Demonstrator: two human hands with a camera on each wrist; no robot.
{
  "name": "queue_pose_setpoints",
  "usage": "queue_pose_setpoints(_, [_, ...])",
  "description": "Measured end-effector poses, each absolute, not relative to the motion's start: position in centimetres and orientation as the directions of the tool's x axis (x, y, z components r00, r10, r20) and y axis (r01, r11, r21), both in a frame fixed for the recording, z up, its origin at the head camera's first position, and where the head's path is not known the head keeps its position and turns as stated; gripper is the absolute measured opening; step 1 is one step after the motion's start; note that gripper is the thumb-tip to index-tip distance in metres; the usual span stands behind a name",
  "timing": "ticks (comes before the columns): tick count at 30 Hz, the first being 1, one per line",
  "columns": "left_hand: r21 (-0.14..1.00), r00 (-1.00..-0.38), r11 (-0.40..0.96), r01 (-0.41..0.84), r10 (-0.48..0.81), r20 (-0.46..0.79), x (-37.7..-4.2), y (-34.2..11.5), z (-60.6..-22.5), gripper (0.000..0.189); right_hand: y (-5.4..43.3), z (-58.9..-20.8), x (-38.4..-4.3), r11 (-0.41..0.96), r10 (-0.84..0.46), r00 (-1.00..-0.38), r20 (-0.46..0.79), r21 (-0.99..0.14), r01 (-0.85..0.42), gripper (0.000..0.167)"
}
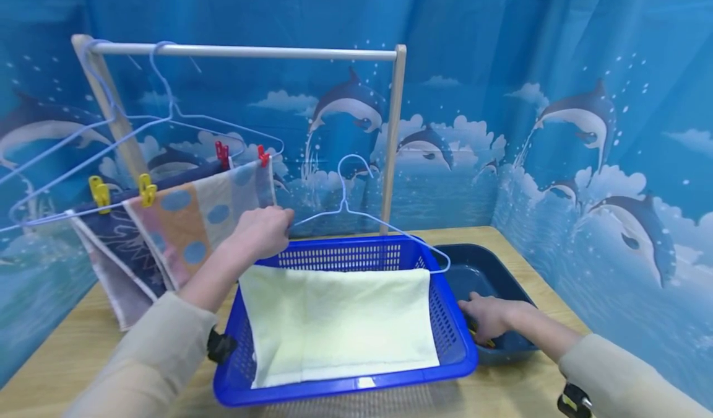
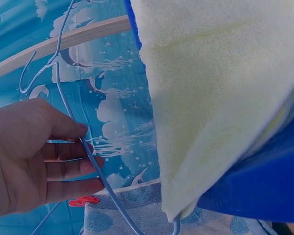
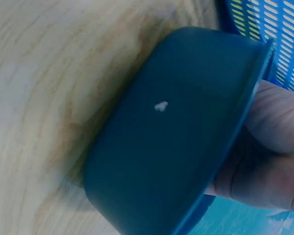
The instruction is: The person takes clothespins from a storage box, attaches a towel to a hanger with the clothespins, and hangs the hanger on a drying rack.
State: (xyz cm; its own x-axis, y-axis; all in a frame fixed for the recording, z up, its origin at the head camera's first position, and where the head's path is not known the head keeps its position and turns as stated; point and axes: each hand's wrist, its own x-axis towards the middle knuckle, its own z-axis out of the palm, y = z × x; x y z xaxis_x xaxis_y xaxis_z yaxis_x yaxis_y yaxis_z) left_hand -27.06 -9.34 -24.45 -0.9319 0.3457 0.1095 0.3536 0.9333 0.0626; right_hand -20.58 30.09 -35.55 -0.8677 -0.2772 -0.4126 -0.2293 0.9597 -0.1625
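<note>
My left hand (image 1: 262, 232) pinches the left side of a light blue wire hanger (image 1: 344, 206) between thumb and fingers, as the left wrist view shows. A pale yellow towel (image 1: 340, 325) drapes over the hanger's lower bar, above a blue plastic basket (image 1: 345, 386). My right hand (image 1: 486, 316) reaches down inside a dark teal basin (image 1: 501, 269). Small yellow pieces, apparently clothespins (image 1: 491, 343), show by its fingers. In the right wrist view the basin wall (image 3: 161, 132) hides the fingertips, so whether they grip a clothespin is unclear.
A drying rack with a metal rail (image 1: 250, 51) stands behind the basket. At left, two hangers carry a dark towel (image 1: 119, 238) and a dotted towel (image 1: 206, 213), held by yellow and red clothespins (image 1: 263, 155). A dolphin-print curtain (image 1: 468, 96) surrounds the wooden table (image 1: 507, 238).
</note>
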Motion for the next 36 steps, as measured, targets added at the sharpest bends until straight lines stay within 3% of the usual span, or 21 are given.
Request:
queue_pose_setpoints(5, [0.063, -0.934, 0.936, 0.348, 0.340, 0.105, -27.1, -9.3, -24.6, 0.017, 29.9, -36.1, -20.6, 0.942, -0.332, -0.861, -0.386, -0.177, -0.284, 0.043])
queue_pose_setpoints(9, [0.063, -0.936, 0.937, 0.343, 0.336, 0.100, -27.2, -9.3, -24.7, 0.019, 29.9, -36.2, -20.9, 0.940, -0.339, -0.870, -0.359, -0.161, -0.300, 0.037])
queue_pose_setpoints(16, [0.060, -0.936, 0.937, 0.345, 0.339, 0.100, -27.1, -9.3, -24.7, 0.020, 30.4, -36.7, -21.9, 0.902, -0.432, -0.870, -0.238, -0.108, -0.418, 0.034])
queue_pose_setpoints(25, [0.056, -0.933, 0.935, 0.350, 0.343, 0.107, -27.2, -9.2, -24.8, 0.023, 30.6, -36.5, -22.5, 0.915, -0.403, -0.885, -0.232, -0.106, -0.389, 0.042])
queue_pose_setpoints(36, [0.030, -0.926, 0.931, 0.365, 0.359, 0.118, -27.3, -9.3, -24.7, 0.022, 30.6, -35.8, -23.2, 0.874, -0.485, -0.870, -0.093, -0.009, -0.486, 0.024])
